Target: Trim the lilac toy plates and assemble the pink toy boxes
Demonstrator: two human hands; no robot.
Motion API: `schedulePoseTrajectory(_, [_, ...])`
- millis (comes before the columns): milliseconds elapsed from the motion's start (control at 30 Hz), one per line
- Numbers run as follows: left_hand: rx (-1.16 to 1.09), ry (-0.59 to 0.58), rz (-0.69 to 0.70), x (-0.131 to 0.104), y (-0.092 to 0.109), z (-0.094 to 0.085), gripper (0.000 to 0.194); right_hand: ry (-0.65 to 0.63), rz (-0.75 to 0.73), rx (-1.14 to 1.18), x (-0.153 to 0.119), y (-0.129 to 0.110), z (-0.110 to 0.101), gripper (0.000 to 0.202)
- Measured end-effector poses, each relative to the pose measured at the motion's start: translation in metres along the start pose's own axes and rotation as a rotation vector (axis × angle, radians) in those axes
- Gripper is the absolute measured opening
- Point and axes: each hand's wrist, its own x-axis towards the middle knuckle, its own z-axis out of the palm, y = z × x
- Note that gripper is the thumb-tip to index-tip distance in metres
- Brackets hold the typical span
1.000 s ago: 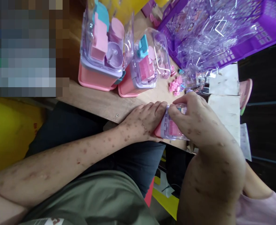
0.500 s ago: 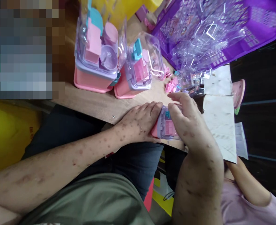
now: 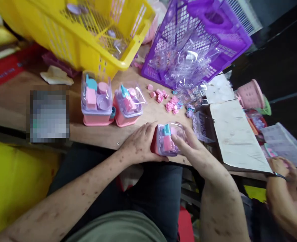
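Observation:
A small toy set box point(image 3: 168, 144), with a pink base and a clear cover over pink, blue and lilac pieces, lies tilted at the table's front edge. My left hand point(image 3: 141, 143) is wrapped round its pink base, thumb along the near side. Over the clear cover curves my right hand point(image 3: 191, 146), fingers on its far and right sides. To the left, two similar boxes stand upright: a taller-looking one point(image 3: 97, 116) and another point(image 3: 129, 114) beside it. Small pink pieces point(image 3: 172, 104) lie loose behind my hands.
A yellow basket point(image 3: 87, 57) stands at the back left, a purple basket point(image 3: 160, 43) of clear plastic covers behind the loose pieces. White cardboard point(image 3: 239, 134) lies to the right. At far right are another person's hands point(image 3: 284, 168) and a pink basket point(image 3: 250, 94).
The view has shifted, showing more of the baskets. The box in my hands now shows more of its clear cover, and my right hand's fingers have closed in round that cover.

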Motion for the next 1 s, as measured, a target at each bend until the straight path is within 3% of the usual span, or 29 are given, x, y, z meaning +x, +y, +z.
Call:
schedulePoseTrajectory(133, [-0.031,-0.043,-0.056,0.003,0.002,0.0,0.126,-0.017,0.168,0.143,-0.004,0.011,0.007,0.114])
schedulePoseTrajectory(200, [-0.01,-0.046,-0.107,0.004,0.003,0.003,0.131,0.019,0.156,0.204,0.002,0.017,0.01,0.115])
schedulePoseTrajectory(300, [0.1,0.071,-0.177,0.0,0.006,0.009,0.131,0.121,0.081,0.241,0.026,0.019,0.015,0.106])
schedulePoseTrajectory(367, [0.199,0.184,-0.152,-0.008,0.012,0.01,0.119,0.164,-0.031,0.178,0.049,0.012,0.019,0.093])
schedulePoseTrajectory(433, [0.292,0.257,-0.068,-0.019,0.017,0.006,0.095,0.188,-0.153,0.096,0.076,-0.002,0.026,0.073])
schedulePoseTrajectory(533, [0.369,0.273,0.054,-0.034,0.018,-0.005,0.064,0.211,-0.232,0.02,0.113,-0.028,0.039,0.058])
schedulePoseTrajectory(633, [0.404,0.24,0.123,-0.043,0.007,-0.012,0.055,0.225,-0.266,-0.087,0.141,-0.052,0.038,0.055])
schedulePoseTrajectory(700, [0.408,0.24,0.155,-0.045,-0.004,-0.011,0.051,0.27,-0.265,-0.171,0.159,-0.061,0.019,0.052])
schedulePoseTrajectory(800, [0.366,0.227,0.222,-0.044,-0.017,-0.005,0.046,0.383,-0.182,-0.312,0.191,-0.062,-0.035,0.049])
schedulePoseTrajectory(900, [0.356,0.156,0.338,-0.039,-0.025,-0.002,0.044,0.442,-0.043,-0.449,0.227,-0.048,-0.086,0.043])
schedulePoseTrajectory(1000, [0.393,0.137,0.409,-0.035,-0.032,-0.001,0.039,0.394,0.062,-0.536,0.254,-0.026,-0.107,0.032])
